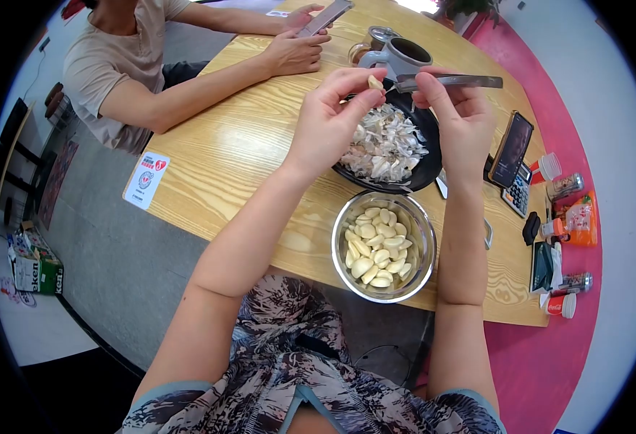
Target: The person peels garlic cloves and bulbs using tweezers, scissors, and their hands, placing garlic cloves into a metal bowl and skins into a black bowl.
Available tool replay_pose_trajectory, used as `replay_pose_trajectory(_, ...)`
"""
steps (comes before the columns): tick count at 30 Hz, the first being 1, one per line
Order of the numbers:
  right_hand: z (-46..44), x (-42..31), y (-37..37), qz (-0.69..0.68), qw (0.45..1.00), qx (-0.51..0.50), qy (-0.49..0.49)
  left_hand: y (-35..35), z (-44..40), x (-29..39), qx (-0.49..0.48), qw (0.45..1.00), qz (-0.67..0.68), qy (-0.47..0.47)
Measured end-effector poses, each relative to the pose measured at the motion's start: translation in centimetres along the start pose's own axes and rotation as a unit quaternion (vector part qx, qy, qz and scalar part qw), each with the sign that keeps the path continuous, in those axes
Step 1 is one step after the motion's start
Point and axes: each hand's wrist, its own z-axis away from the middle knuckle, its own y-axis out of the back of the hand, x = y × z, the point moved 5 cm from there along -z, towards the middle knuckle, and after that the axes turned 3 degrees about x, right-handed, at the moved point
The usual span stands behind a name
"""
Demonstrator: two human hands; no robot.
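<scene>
Between the thumb and fingers of my left hand (340, 108) is a garlic clove (376, 84), pinched over the black pan. My right hand (454, 108) grips a slim metal tool (481, 82), its narrow end pointing at the clove; whether it is a small knife or tweezers I cannot tell. Below both hands, the black pan (425, 155) holds a heap of papery garlic skins (387, 148). Closer to me, a shiny steel bowl (424, 253) contains several peeled garlic cloves (377, 246).
Behind the pan stand a grey mug (383, 59) and a glass jar (382, 34). A propped phone (513, 148), a calculator (518, 192) and paper cups (560, 305) line the right edge. Across the left side, another person's hands (296, 52) hold a phone (325, 17).
</scene>
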Motion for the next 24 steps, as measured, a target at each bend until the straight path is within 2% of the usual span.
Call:
replay_pose_trajectory(2, 0.3, -0.6, -0.2, -0.006, 1.0, -0.011, 0.009, -0.4, 0.2, 0.5, -0.013, 0.993, -0.097, -0.066)
replay_pose_trajectory(8, 0.6, -0.5, -0.7, 0.003, 0.999, -0.033, 0.023, -0.9, 0.6, 1.3, 0.003, 0.972, -0.19, -0.142)
replay_pose_trajectory(17, 0.8, 0.3, -1.0, -0.019, 0.999, -0.037, -0.008, -0.7, 0.6, 1.1, -0.009, 0.975, -0.191, -0.114)
replay_pose_trajectory(18, 0.5, 0.5, -0.5, -0.008, 1.0, -0.012, -0.006, -0.7, 0.6, 1.2, -0.01, 0.975, -0.191, -0.115)
replay_pose_trajectory(20, -0.1, 0.9, 0.5, 0.006, 1.0, 0.015, -0.003, -0.6, 0.5, 1.1, 0.0, 0.988, -0.127, -0.085)
replay_pose_trajectory(24, -1.2, 3.1, 1.6, 0.058, 0.998, 0.034, -0.004, -0.3, 0.2, 0.7, -0.003, 0.994, -0.091, -0.065)
